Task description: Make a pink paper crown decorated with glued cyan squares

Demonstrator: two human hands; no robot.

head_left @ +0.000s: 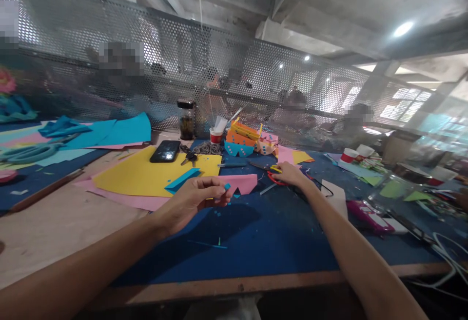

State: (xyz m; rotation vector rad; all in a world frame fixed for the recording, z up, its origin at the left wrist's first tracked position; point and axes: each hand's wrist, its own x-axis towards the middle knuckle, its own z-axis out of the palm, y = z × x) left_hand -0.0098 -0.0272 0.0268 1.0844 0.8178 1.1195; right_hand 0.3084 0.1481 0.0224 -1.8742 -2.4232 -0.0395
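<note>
My left hand [203, 197] is closed in a pinch, with a tiny piece of blue paper [227, 187] between thumb and fingertips. Just behind it lies a pink paper cutout with notched edges [246, 182], partly hidden by the hand. Small blue paper squares [218, 213] are scattered on the dark blue table cover below. My right hand [291, 174] reaches further out, its fingers on the red and yellow handles of the scissors [275, 175], whose blades point left. A folded blue paper strip [183, 179] rests on the yellow sheet [127, 176], left of the pink cutout.
A phone [165, 151] and keys [190, 156] lie on the yellow sheet. Behind stand a dark-lidded jar [186, 119], a paper cup [215, 136] and decorated paper pieces [239, 142]. A perforated screen [234, 86] closes the back. At right are a clear jar [398, 190] and cables [444, 256].
</note>
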